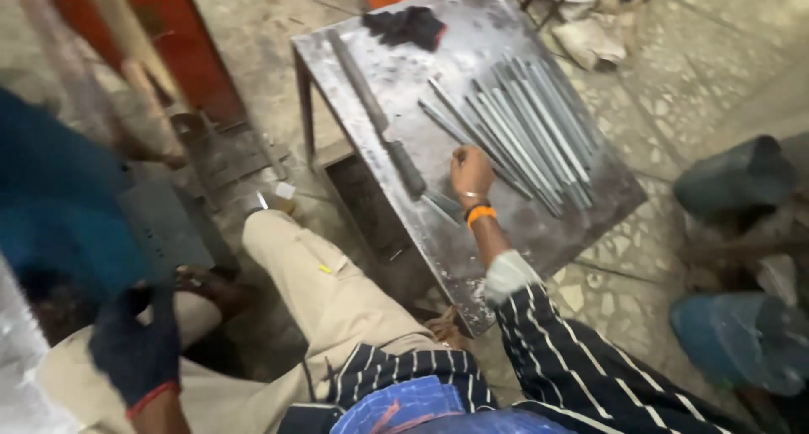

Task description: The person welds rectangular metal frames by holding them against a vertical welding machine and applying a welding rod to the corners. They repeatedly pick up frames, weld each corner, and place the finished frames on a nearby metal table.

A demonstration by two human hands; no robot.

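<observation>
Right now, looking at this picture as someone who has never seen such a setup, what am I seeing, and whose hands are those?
There is no machine here: a person wears a camera on the head, so the one picture looks down over their own body and striped sleeves. The right hand is bare, wears an orange wristband, and reaches onto a small metal table, resting at a row of thin grey metal rods. Whether it grips one is unclear. A long metal file with a dark handle and a dark glove also lie on the table. The left hand wears a dark glove with a red cuff, low at the left, blurred, apparently holding nothing.
</observation>
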